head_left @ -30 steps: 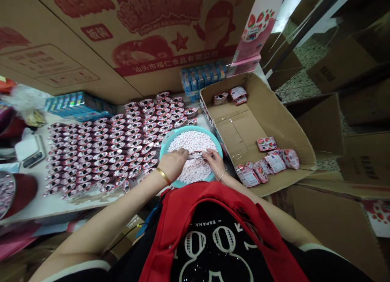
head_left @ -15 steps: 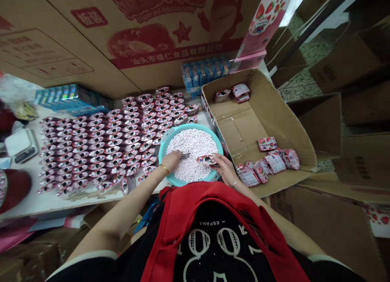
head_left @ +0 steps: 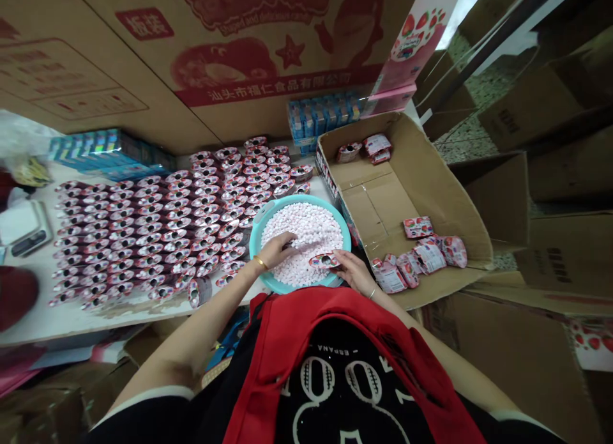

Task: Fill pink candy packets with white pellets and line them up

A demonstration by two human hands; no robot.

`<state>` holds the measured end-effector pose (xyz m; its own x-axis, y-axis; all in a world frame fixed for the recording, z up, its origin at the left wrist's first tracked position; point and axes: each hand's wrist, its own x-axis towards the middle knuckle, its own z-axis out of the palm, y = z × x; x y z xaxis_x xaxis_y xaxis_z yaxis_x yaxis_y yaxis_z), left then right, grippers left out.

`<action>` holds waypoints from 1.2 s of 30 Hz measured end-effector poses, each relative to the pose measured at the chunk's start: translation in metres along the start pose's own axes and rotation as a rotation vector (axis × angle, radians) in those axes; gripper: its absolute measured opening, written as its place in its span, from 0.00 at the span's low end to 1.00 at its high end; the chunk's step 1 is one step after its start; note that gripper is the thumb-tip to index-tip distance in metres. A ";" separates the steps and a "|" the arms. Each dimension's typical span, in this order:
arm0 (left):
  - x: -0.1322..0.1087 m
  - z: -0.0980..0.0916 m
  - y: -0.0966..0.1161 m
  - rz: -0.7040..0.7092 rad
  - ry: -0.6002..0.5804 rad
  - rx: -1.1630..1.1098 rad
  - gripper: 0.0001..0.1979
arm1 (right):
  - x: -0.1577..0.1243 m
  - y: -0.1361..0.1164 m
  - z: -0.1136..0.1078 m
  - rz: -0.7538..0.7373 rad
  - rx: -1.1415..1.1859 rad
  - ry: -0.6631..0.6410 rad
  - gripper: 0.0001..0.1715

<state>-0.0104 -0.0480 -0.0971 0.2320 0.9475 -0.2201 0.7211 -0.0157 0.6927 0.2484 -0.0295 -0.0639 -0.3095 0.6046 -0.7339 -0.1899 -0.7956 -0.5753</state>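
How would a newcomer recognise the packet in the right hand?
Find the turquoise basin of pale candies, left of the shallow carton. At the basin's right side, the right hand holds a red-rimmed packet. Only this one is over the candies; neighbours stand in rows or lie in that carton.

The person's left arm (head_left: 211, 319) and right arm (head_left: 431, 351) reach forward, slanting inward. The left hand (head_left: 274, 250) has its back turned up, fingers curled in a grip; the right hand (head_left: 355, 270), near it, pinches.
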 end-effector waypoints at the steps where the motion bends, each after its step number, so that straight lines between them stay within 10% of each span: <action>1: -0.005 -0.012 0.005 0.034 0.016 -0.012 0.14 | 0.001 0.000 0.002 -0.011 0.010 0.002 0.20; 9: -0.024 -0.079 0.069 0.066 -0.146 0.271 0.11 | 0.014 -0.007 0.030 -0.142 0.035 0.032 0.20; 20: -0.009 -0.072 0.161 -0.164 -0.264 0.772 0.13 | 0.035 0.006 0.034 -0.180 -0.013 0.087 0.28; 25: -0.015 -0.082 0.135 -0.149 -0.118 0.582 0.07 | 0.032 0.002 0.030 -0.092 0.091 -0.023 0.23; 31: -0.018 -0.056 0.084 0.096 -0.002 0.257 0.26 | 0.024 0.001 0.050 -0.085 0.094 -0.150 0.17; 36: -0.003 -0.062 0.071 0.140 -0.008 0.332 0.15 | 0.026 -0.014 0.076 -0.091 0.141 -0.213 0.22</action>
<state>-0.0004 -0.0327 -0.0050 0.3474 0.9264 -0.1451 0.8544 -0.2490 0.4562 0.1722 -0.0055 -0.0473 -0.4715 0.6640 -0.5803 -0.3491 -0.7448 -0.5687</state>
